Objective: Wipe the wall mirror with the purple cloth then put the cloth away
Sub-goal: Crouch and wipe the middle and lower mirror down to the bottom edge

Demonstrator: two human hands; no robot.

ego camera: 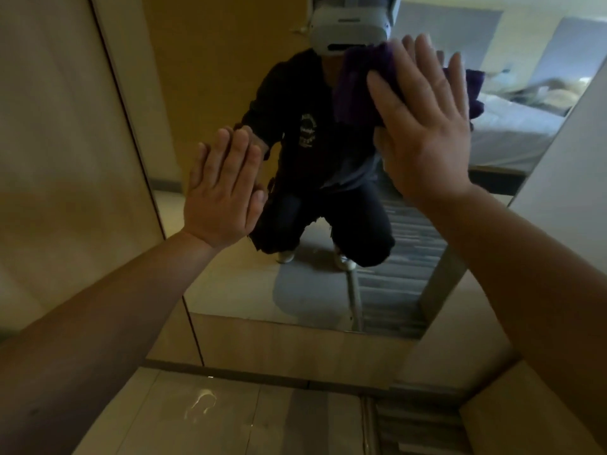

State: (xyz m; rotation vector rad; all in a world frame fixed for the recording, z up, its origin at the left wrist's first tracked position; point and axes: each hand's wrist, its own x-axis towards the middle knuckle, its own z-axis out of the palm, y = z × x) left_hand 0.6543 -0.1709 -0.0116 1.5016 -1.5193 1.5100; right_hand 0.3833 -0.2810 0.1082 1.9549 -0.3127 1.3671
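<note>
The mirror [236, 284] fills the middle of the frame, set in a pale wooden wall panel [65, 142] that runs down the left side and along the bottom edge of the glass. In the upper right, the right hand [423, 126] lies flat against the glass with its fingers straight and slightly spread, pressing the purple cloth [364, 83] onto the mirror; the cloth bunches out to the left of the palm and a smaller part of it shows past the fingertips on the right. The left hand [223, 192], left of centre, is also flat on the glass, fingers straight and close together, holding nothing. Both bare forearms reach in from the lower corners. The glass reflects a person in dark clothes and light shoes, apparently crouching, though the reflection is dim, wearing a white headset [348, 27] at the top centre. A bed [512, 126] with white sheets shows in the reflection at the upper right. At the bottom lies a wooden floor [230, 415] with a bright glare spot.
</note>
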